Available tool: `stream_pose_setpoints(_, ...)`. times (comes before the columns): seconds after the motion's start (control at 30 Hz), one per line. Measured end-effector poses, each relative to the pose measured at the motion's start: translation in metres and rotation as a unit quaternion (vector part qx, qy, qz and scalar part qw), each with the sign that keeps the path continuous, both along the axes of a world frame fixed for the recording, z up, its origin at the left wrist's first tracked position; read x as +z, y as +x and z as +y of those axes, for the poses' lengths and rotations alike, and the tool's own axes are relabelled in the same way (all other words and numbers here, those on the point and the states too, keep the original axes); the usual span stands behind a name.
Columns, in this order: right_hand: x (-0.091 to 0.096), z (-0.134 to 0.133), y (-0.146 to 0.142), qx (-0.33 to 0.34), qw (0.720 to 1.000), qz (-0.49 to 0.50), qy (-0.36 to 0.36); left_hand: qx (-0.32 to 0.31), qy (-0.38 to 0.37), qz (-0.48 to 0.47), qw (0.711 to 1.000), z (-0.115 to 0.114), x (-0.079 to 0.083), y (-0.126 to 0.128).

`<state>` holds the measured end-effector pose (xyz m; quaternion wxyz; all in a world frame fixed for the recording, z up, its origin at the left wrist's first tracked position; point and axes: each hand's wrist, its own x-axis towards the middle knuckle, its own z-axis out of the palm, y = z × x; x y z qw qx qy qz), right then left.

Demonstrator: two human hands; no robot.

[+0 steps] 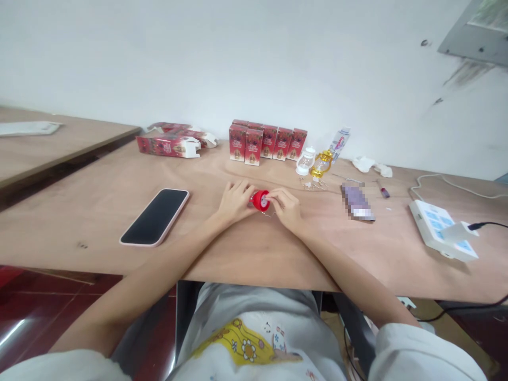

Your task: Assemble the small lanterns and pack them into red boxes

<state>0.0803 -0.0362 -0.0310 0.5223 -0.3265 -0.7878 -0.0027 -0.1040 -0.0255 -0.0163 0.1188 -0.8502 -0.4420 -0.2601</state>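
A small red lantern (260, 200) lies on its side just above the tabletop, its round base turned toward the right. My left hand (237, 201) is wrapped around its body, which the fingers mostly hide. At the base, my right hand (286, 206) is closed in a pinch, fingertips touching the opening; whatever is between them is too small to tell. A thin wire hangs below the lantern. Behind my right hand stand a white lantern (305, 162) and a gold lantern (321, 163), with some fine wire pieces (313, 183) in front of them.
Several red printed boxes (253, 147) stand upright against the wall, and flattened red boxes (166, 145) lie left of them. A phone (156, 217) lies at left, a blurred purple packet (357, 201) at right. Beyond it is a power strip (436, 227) with a plugged-in charger.
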Motion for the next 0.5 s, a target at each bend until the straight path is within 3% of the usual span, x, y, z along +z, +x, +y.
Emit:
stream_pose_setpoints(0.33, -0.001, -0.001, -0.005, -0.011, 0.999, 0.040, 0.007, 0.002, -0.016, -0.035, 0.999, 0.006, 0.000, -0.001)
stream_pose_setpoints(0.43, -0.004, -0.002, -0.005, -0.064, 0.997, 0.054, -0.003, 0.020, -0.037, -0.153, 0.987, 0.013, 0.001, -0.006)
stream_pose_setpoints(0.5, -0.007, -0.001, -0.004, -0.086, 0.996, -0.015, -0.037, 0.049, -0.044, -0.281, 0.958, 0.019, 0.001, -0.011)
